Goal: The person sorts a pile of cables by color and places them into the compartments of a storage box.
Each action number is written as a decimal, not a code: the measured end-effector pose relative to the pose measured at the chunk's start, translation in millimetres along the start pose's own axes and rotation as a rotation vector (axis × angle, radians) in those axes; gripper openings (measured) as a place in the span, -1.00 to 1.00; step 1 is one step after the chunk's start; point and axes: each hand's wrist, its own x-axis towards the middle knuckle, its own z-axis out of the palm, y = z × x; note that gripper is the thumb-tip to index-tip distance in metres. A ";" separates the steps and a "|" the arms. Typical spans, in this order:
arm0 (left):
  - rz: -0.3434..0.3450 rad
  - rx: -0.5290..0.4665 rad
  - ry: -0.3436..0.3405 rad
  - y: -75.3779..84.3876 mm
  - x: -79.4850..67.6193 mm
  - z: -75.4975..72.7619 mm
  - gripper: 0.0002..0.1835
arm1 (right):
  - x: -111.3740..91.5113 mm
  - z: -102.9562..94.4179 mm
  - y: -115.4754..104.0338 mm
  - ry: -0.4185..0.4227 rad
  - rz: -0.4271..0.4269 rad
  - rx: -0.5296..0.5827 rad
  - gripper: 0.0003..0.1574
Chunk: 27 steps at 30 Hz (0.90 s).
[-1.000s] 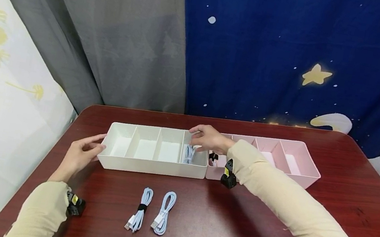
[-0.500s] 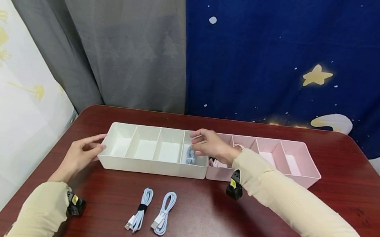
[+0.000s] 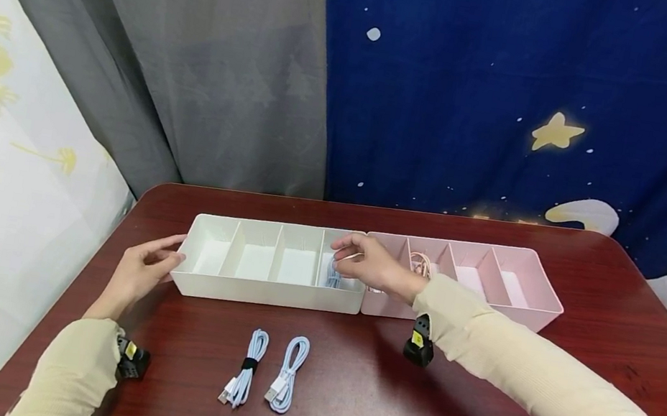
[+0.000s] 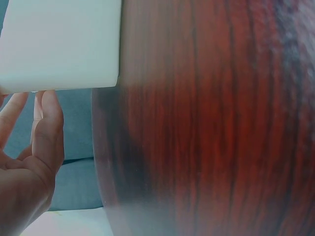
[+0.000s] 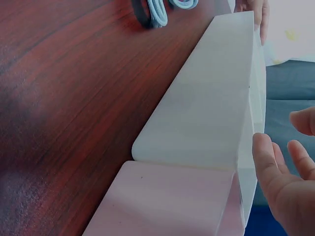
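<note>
A long white divided box (image 3: 265, 292) lies on the table, with a bundled light-blue cable (image 3: 333, 275) in its rightmost compartment. My right hand (image 3: 373, 264) hovers over that end of the box, partly covering the cable. In the right wrist view, thumb and fingers stand apart with nothing between them. At the opposite end, my left hand (image 3: 145, 269) touches the box's short side with its fingertips; in the left wrist view its fingers reach out fairly straight. Two more light-blue cables, one with a black strap (image 3: 246, 369) and one without visible strap (image 3: 287, 375), lie in front.
A pink divided box (image 3: 526, 317) adjoins the white one on the right. A coiled pale pink cable (image 3: 421, 264) sits in one of its compartments; my right hand and sleeve hide part of the box. Curtains hang behind the dark red table (image 3: 342, 398).
My right wrist and forearm have shifted right and toward me, exposing the pale pink cable in the pink box. The right fingers stay above the same compartment. My left hand has not visibly moved.
</note>
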 end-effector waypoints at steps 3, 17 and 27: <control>0.000 -0.005 0.002 0.1 0.0 0.1 -0.47 | -1.7 0.6 -0.5 -0.002 -0.010 -0.002 -0.56; 0.015 0.004 0.005 0.7 -0.4 0.7 -0.48 | -21.6 12.0 -0.2 -0.040 -0.080 0.025 -0.60; 0.017 0.010 0.010 -0.8 -0.2 0.9 -0.48 | -36.0 21.4 5.3 -0.113 -0.146 0.067 -0.62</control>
